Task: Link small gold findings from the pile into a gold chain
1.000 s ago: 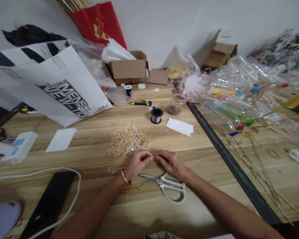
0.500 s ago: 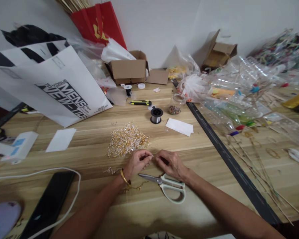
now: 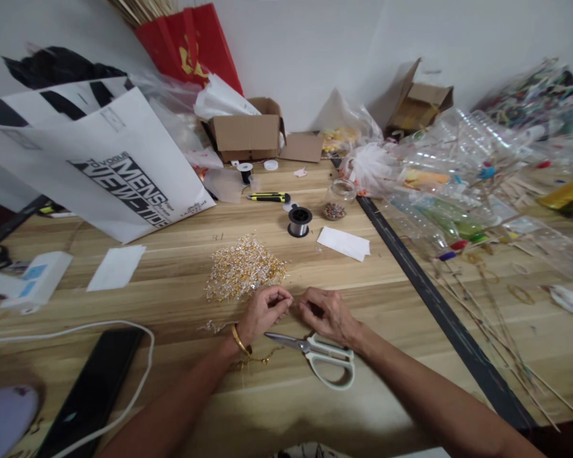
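Note:
My left hand [image 3: 266, 310] is closed in a pinch just in front of a pile of gold and clear beads [image 3: 243, 268]. Something tiny shows at its fingertips, too small to name. Facing it, a short gap away, my right hand [image 3: 328, 313] is also pinched; what its fingers hold is hidden. Scissors [image 3: 332, 362] with pale handles lie on the table under and in front of the right hand, blades pointing left. A thin gold chain [image 3: 262, 358] rests beside my left wrist, and a small clear strand [image 3: 213, 326] lies left of it.
Behind the hands stand a wire spool [image 3: 299, 222], a glass jar [image 3: 338, 200] of small beads, a yellow-black cutter [image 3: 268, 197] and white paper slips [image 3: 344, 242]. Plastic bottles [image 3: 439, 216] and thin sticks crowd the right. A black phone [image 3: 93, 391] and white cable [image 3: 148, 375] lie left.
Both hands stay in almost the same place, still pinched. The right fingertips have shifted very slightly; nothing else visibly moves.

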`<state>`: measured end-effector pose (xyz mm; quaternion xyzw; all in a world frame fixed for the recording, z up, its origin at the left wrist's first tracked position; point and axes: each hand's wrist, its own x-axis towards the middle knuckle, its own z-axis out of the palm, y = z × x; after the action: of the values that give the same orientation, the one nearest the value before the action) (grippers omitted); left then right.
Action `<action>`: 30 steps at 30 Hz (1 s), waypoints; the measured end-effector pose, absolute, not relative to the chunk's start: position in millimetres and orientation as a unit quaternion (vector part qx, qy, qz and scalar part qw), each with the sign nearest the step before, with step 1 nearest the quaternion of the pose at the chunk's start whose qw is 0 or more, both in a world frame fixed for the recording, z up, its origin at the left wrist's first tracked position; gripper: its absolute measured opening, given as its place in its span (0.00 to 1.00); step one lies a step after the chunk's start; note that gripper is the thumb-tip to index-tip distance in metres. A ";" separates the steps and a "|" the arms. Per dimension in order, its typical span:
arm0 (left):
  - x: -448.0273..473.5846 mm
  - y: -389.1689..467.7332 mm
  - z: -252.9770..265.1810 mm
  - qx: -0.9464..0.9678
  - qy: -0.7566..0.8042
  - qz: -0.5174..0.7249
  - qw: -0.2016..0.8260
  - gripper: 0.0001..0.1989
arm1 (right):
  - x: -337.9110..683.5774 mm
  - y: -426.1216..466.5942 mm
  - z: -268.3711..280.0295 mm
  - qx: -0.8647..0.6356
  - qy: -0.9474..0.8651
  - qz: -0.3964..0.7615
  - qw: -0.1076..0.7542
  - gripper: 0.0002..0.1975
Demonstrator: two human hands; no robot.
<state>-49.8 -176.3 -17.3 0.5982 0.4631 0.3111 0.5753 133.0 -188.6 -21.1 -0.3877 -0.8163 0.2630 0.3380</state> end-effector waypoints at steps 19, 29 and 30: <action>-45.7 -176.7 -16.2 0.662 0.468 0.326 0.486 0.06 | 131.7 -187.2 -23.9 -0.381 -0.826 0.239 0.339 0.06; -46.3 -176.5 -19.2 0.670 0.464 0.322 0.482 0.06 | 132.0 -186.5 -25.0 -0.381 -0.833 0.231 0.328 0.06; -46.5 -176.6 -19.3 0.670 0.464 0.322 0.481 0.06 | 132.0 -186.6 -24.7 -0.381 -0.834 0.229 0.328 0.06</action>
<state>-46.5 -176.6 -19.3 0.6703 0.4645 0.3219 0.4810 132.0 -186.6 -24.7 -0.3807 -0.8339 0.2290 0.3276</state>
